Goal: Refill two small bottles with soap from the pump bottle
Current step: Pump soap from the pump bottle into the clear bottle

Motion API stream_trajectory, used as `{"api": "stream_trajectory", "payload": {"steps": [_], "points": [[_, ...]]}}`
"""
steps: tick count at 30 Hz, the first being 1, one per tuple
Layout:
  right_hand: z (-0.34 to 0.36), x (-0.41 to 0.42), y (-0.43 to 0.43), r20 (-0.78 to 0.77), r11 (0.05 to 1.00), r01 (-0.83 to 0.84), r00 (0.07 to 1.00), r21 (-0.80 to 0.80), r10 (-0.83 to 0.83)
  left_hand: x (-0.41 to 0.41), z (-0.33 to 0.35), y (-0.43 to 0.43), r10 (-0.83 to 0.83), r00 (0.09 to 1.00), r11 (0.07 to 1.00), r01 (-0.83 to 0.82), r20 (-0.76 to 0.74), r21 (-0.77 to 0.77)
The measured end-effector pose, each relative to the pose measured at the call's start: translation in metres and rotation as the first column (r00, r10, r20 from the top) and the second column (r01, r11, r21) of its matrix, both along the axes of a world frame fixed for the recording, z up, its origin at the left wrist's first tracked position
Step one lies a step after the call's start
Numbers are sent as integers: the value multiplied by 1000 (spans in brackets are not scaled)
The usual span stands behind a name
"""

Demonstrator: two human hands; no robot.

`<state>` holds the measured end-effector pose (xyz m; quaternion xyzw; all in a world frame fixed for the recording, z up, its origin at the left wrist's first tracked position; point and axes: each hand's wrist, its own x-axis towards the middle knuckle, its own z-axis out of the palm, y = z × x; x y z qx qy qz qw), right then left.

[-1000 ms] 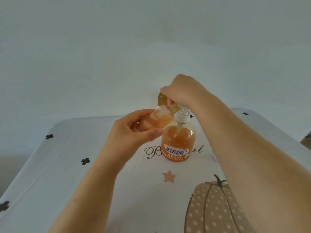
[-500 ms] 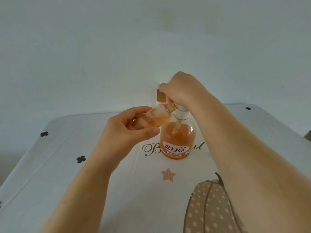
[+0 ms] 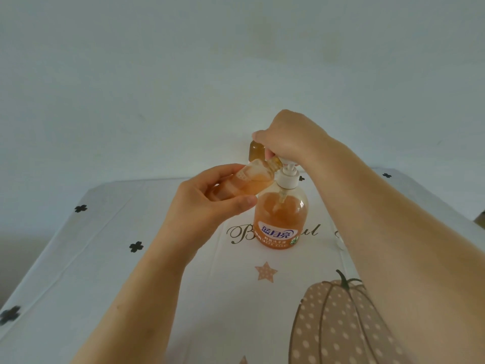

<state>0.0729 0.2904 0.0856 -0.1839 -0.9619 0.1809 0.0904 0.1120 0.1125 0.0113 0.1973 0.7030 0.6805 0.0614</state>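
Note:
An orange soap pump bottle (image 3: 280,219) with a white collar stands upright on the table's middle. My right hand (image 3: 288,137) is curled over its pump head, which it hides; the white stem shows below the fingers. My left hand (image 3: 207,203) grips a small clear bottle (image 3: 256,179), tilted with its mouth up against the nozzle and orange soap inside. A second small amber bottle (image 3: 255,151) stands behind, partly covered by my right fingers.
The table wears a white cloth (image 3: 110,258) printed with black clovers, a star, script lettering and a dotted pumpkin (image 3: 333,324). A small white object (image 3: 340,243) peeks out beside my right forearm. A plain wall rises just behind the table.
The pump head has come back up under my right hand, so its stem shows again. My left hand keeps the small bottle at the nozzle.

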Motion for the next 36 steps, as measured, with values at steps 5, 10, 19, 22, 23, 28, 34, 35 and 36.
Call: {"api": "stream_trajectory", "payload": {"steps": [5, 10, 19, 22, 23, 28, 34, 35, 36], "points": [[1, 2, 0, -13, 1000, 4, 1000, 13, -4, 1, 0, 0, 8, 1000, 1000, -8, -3, -13], [-2, 2, 0, -17, 1000, 3, 1000, -12, -3, 0, -1, 0, 2, 1000, 1000, -2, 4, -22], [-17, -4, 2, -18, 1000, -1, 1000, -10, 0, -9, -8, -2, -24, 999, 999, 25, 36, -39], [-17, -3, 3, -18, 1000, -5, 1000, -4, 5, -8, -9, -1, -28, 999, 999, 29, 38, -42], [-17, -3, 3, -17, 1000, -7, 1000, -3, 7, -8, -8, -1, -26, 999, 999, 28, 37, -39], [-16, -1, 2, -19, 1000, -7, 1000, -25, 7, -6, -7, -1, -23, 999, 999, 24, 36, -37], [-9, 3, -2, -7, 1000, 2, 1000, -9, -2, -4, -5, -1, -19, 1000, 999, 20, 20, -38], [-7, 5, -3, -4, 1000, 0, 1000, 5, 0, -3, -4, -1, -20, 1000, 999, 20, 16, -33], [-4, 7, -4, 2, 1000, -6, 1000, 22, 6, -3, -3, -1, -22, 1000, 999, 22, 14, -23]]}}
